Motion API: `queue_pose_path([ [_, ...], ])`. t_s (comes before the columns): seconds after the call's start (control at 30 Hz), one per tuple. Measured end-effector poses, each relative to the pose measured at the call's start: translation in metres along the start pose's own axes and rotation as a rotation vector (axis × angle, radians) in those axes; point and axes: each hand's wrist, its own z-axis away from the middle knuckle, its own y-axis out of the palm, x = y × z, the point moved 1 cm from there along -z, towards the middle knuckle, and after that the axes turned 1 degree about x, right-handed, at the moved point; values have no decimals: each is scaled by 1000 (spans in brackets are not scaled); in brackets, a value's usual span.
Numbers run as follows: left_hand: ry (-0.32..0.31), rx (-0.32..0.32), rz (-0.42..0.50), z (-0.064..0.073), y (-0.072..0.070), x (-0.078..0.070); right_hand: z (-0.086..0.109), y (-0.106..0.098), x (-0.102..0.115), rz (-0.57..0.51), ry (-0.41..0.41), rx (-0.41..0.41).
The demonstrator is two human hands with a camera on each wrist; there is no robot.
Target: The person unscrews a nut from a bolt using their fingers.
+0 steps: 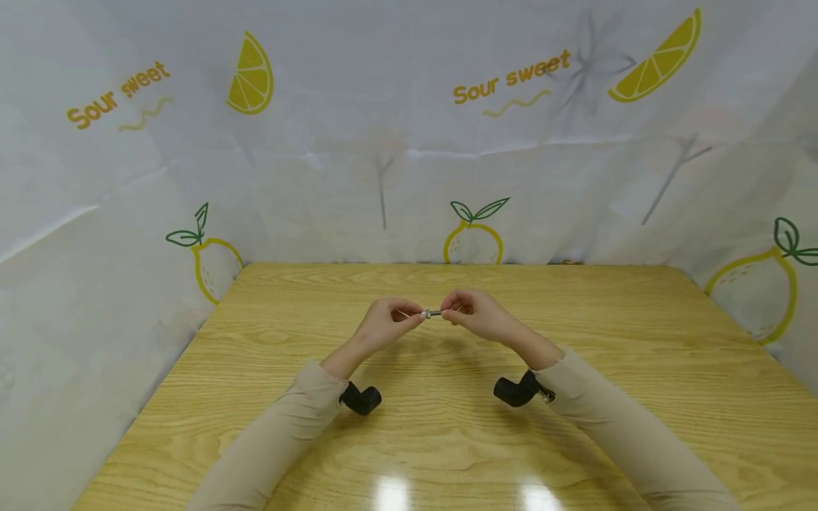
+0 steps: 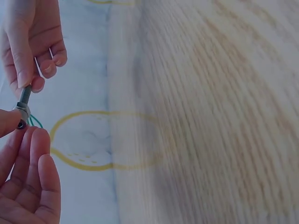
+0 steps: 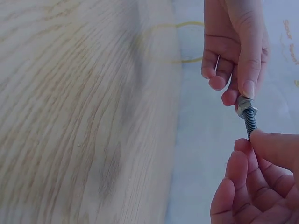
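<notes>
A silver bolt [image 1: 437, 313] with a hex nut [image 3: 246, 110] on its thread is held between the two hands above the table. My left hand [image 1: 385, 324] pinches the bolt's head end between thumb and fingers, right beside the nut. From the other side, my right hand [image 1: 481, 314] pinches the threaded end with thumb and index finger. In the right wrist view, bare thread [image 3: 251, 123] shows between the nut and the right fingertips. The left wrist view shows a dark, round end [image 2: 21, 125] by the left thumb. Fingertips cover part of both ends.
The wooden table [image 1: 422, 440] spreads beneath both forearms. Behind and beside it hangs a pale cloth [image 1: 319, 199] printed with lemons and lettering. A black wrist mount [image 1: 363, 399] sits at the left cuff, and another black mount [image 1: 514, 390] at the right cuff.
</notes>
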Motion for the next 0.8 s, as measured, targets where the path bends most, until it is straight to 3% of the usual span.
queue_pose_path([
  [0.43,57,-5,69,12,1,-5,10,5,7,-21,-38,5],
  [0.8,86,8,64,16,4,-8,12,12,9,-43,-76,4],
])
